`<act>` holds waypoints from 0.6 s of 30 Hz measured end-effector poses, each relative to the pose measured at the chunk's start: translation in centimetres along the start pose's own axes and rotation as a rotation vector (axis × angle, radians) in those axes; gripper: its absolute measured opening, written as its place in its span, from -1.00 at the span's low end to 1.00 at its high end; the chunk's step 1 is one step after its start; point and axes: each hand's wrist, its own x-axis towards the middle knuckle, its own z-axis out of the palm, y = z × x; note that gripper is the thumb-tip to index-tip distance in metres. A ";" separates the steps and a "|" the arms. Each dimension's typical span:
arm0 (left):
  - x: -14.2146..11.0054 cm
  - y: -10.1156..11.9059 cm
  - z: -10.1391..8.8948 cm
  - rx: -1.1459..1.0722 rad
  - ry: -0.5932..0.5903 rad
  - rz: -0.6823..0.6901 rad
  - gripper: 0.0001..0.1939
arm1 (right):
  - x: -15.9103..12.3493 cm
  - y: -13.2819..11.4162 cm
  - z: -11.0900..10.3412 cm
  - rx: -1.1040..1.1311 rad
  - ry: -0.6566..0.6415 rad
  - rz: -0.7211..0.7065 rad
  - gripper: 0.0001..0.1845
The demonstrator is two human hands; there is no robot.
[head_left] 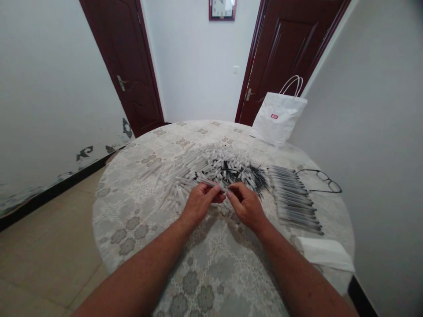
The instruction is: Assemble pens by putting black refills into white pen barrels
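Observation:
My left hand point(200, 200) is closed around a pen point(206, 181), whose pale barrel sticks out past the fingers to the upper left. My right hand point(244, 203) meets it at the pen's other end, thumb and fingers pinched together. What the right fingertips grip is too small to make out. Just beyond both hands spreads a heap of loose pen parts: translucent barrels point(188, 165), white caps or plugs point(228, 154), black pieces point(225, 167) and dark thin refills point(259, 176). To the right, a row of assembled pens point(294, 198) lies side by side.
Eyeglasses point(322, 178) rest right of the pen row. A white paper bag point(279, 116) stands at the table's far right edge, and a folded white sheet or bag point(325, 253) lies near right. The round table has a patterned cloth point(132, 237); walls and doors are behind.

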 end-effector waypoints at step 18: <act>-0.8 -1.5 -0.1 1.627 -0.276 0.438 -0.86 | 1.1 2.5 -2.2 -0.134 0.353 0.046 -0.78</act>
